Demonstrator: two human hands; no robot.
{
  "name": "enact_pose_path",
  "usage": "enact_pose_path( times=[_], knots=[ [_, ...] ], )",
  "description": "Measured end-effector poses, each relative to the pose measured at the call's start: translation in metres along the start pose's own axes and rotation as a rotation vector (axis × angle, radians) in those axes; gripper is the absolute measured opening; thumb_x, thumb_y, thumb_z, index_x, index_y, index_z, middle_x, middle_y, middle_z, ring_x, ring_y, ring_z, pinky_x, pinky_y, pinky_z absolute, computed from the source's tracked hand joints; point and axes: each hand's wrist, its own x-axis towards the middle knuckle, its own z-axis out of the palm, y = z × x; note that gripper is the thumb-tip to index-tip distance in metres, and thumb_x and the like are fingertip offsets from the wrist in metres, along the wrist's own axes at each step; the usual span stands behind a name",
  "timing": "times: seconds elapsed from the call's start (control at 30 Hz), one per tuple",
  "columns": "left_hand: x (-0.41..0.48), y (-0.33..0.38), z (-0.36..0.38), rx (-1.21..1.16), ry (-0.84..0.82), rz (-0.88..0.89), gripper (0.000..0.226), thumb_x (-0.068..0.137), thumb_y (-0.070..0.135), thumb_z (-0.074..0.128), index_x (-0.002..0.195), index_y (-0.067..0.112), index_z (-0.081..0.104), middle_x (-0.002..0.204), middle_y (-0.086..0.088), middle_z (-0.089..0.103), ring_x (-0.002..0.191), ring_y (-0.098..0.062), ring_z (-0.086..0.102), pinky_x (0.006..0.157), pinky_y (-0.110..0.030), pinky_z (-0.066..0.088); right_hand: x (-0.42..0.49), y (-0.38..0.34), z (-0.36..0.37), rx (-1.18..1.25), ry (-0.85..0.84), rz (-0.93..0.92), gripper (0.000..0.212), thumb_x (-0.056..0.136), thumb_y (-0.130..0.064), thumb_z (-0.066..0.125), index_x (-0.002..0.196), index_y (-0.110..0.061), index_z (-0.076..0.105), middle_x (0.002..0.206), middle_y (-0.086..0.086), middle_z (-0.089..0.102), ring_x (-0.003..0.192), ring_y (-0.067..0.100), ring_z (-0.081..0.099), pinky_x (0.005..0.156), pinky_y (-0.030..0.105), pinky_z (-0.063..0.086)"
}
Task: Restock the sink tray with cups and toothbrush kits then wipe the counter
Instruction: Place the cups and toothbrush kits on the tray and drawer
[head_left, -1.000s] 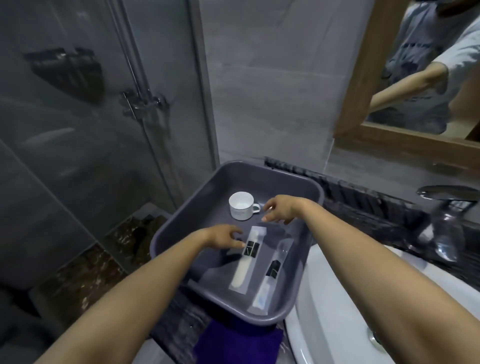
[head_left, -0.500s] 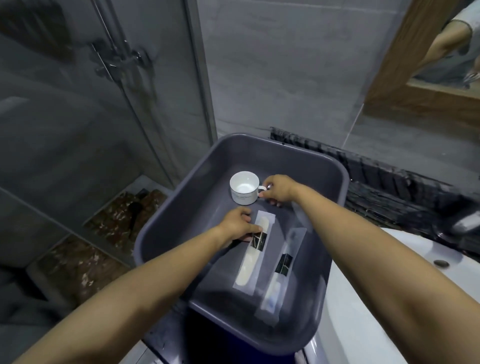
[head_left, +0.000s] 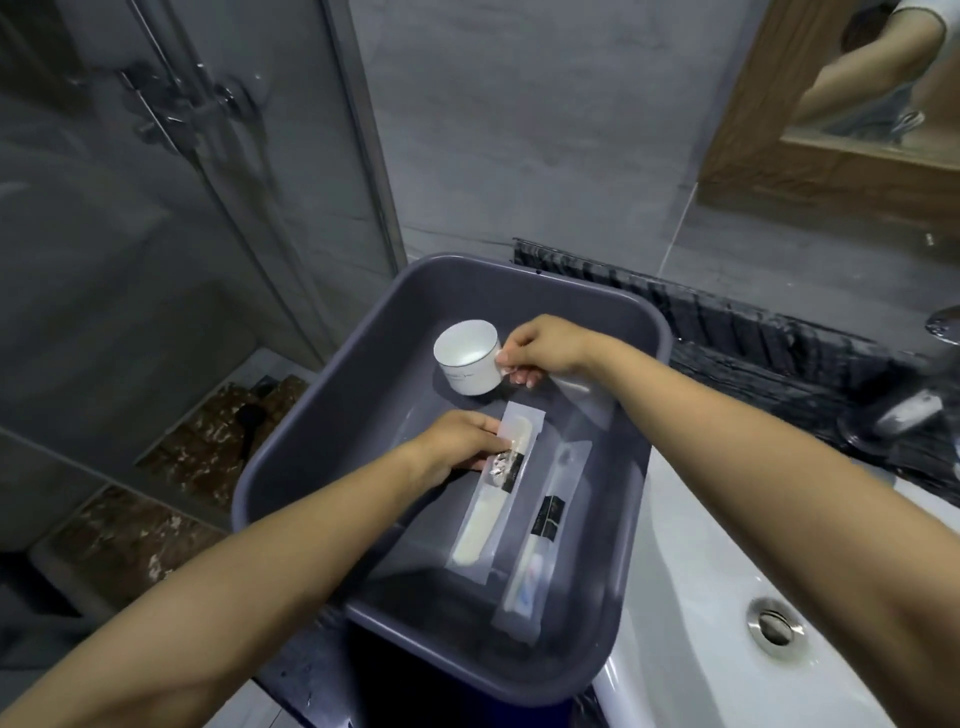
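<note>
We note a grey tray (head_left: 322, 441) on the counter beside the sink (head_left: 701, 597). A white cup (head_left: 469, 358) sits tilted near the tray's far left corner; the right hand (head_left: 545, 348) pinches its handle, fingers closed on it. The left hand (head_left: 457, 447) is partly curled, fingertips pressing the left edge of one toothbrush kit (head_left: 498, 483) lying on the tray floor, and a second kit (head_left: 543, 535) lies just beside it toward the right wall (both still sealed). We judge the risk to be the cup tipping over or slipping from so slight a pinch and knocking against the tray wall.
</note>
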Motion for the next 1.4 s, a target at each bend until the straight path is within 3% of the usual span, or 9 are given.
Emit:
enact_pose_path(
  times=[0.1, 0.27, 0.47, 0.53, 0.67, 0.9, 1.03, 1.23, 1.4],
  knots=[
    [-0.003, 0.008, 0.002, -0.134, -0.070, -0.047, 0.019, 0.085, 0.002, 0.057, 0.076, 0.017, 0.065, 0.060, 0.006, 0.069, 0.051, -0.002, 0.063, 0.052, -0.015, 0.053, -0.025, -0.014, -0.018, 0.021, 0.061, -0.082, 0.018, 0.090, -0.009, 0.056, 0.074, -0.003, 0.063, 0.067, 0.011, 0.059, 0.057, 0.015, 0.053, 0.054, 0.020, 0.047],
    [-0.006, 0.016, 0.026, -0.152, -0.142, -0.081, 0.014, 0.085, 0.005, 0.060, 0.082, 0.019, 0.064, 0.071, 0.005, 0.068, 0.062, -0.003, 0.063, 0.061, -0.020, 0.058, -0.081, -0.026, -0.051, 0.063, 0.186, -0.172, 0.017, 0.091, -0.010, 0.056, 0.079, -0.002, 0.063, 0.066, 0.006, 0.060, 0.048, 0.000, 0.056, 0.050, 0.013, 0.049],
    [-0.004, 0.006, 0.062, 0.225, 0.058, 0.151, 0.012, 0.078, 0.000, 0.066, 0.089, 0.004, 0.067, 0.088, -0.009, 0.066, 0.082, -0.019, 0.062, 0.086, -0.032, 0.054, -0.142, -0.018, -0.085, 0.059, 0.257, -0.152, 0.016, 0.089, -0.012, 0.057, 0.076, -0.007, 0.064, 0.061, 0.000, 0.065, 0.049, 0.000, 0.057, 0.052, 0.012, 0.050],
    [-0.006, 0.009, 0.067, 0.205, 0.014, 0.145, 0.010, 0.079, 0.000, 0.065, 0.085, 0.008, 0.066, 0.082, -0.005, 0.066, 0.077, -0.015, 0.062, 0.081, -0.028, 0.054, -0.157, -0.012, -0.094, 0.071, 0.272, -0.146, 0.015, 0.089, -0.012, 0.058, 0.076, -0.007, 0.064, 0.058, -0.004, 0.065, 0.049, 0.002, 0.057, 0.053, 0.014, 0.051],
    [-0.005, 0.011, 0.073, 0.139, -0.026, 0.088, 0.016, 0.077, -0.002, 0.067, 0.083, 0.012, 0.062, 0.089, -0.008, 0.064, 0.078, -0.017, 0.063, 0.077, -0.026, 0.055, -0.174, 0.002, -0.094, 0.060, 0.292, -0.124, 0.016, 0.090, -0.010, 0.056, 0.084, 0.002, 0.065, 0.068, 0.008, 0.062, 0.051, 0.003, 0.057, 0.054, 0.014, 0.051],
    [-0.008, 0.009, 0.079, 0.072, -0.008, 0.083, 0.023, 0.076, -0.007, 0.065, 0.083, 0.013, 0.058, 0.084, -0.008, 0.064, 0.072, -0.015, 0.062, 0.073, -0.023, 0.054, -0.190, 0.021, -0.085, 0.091, 0.353, -0.121, 0.017, 0.089, -0.012, 0.058, 0.074, -0.006, 0.064, 0.067, 0.008, 0.063, 0.051, 0.004, 0.057, 0.055, 0.016, 0.053],
    [-0.018, 0.018, 0.074, 0.002, 0.054, 0.119, 0.023, 0.078, -0.004, 0.062, 0.095, 0.011, 0.059, 0.086, -0.007, 0.064, 0.064, -0.013, 0.057, 0.048, -0.016, 0.044, -0.204, 0.026, -0.084, 0.148, 0.392, -0.157, 0.018, 0.089, -0.009, 0.058, 0.072, -0.006, 0.064, 0.055, -0.003, 0.063, 0.048, 0.002, 0.056, 0.054, 0.014, 0.052],
    [-0.038, 0.055, 0.060, -0.019, 0.197, 0.265, 0.024, 0.078, -0.003, 0.063, 0.081, 0.020, 0.055, 0.075, -0.004, 0.059, 0.059, -0.016, 0.051, 0.054, -0.025, 0.041, -0.237, 0.024, -0.089, 0.160, 0.453, -0.204, 0.014, 0.090, -0.006, 0.056, 0.083, 0.002, 0.065, 0.052, -0.006, 0.063, 0.047, 0.000, 0.056, 0.052, 0.013, 0.050],
    [-0.073, 0.114, 0.065, -0.010, 0.322, 0.477, 0.028, 0.079, -0.004, 0.062, 0.078, 0.022, 0.052, 0.074, -0.002, 0.059, 0.062, -0.014, 0.054, 0.060, -0.028, 0.046, -0.282, 0.024, -0.103, 0.145, 0.515, -0.234, 0.019, 0.090, -0.009, 0.057, 0.091, 0.008, 0.066, 0.070, 0.009, 0.062, 0.055, 0.004, 0.059, 0.057, 0.018, 0.055]
  ],
)
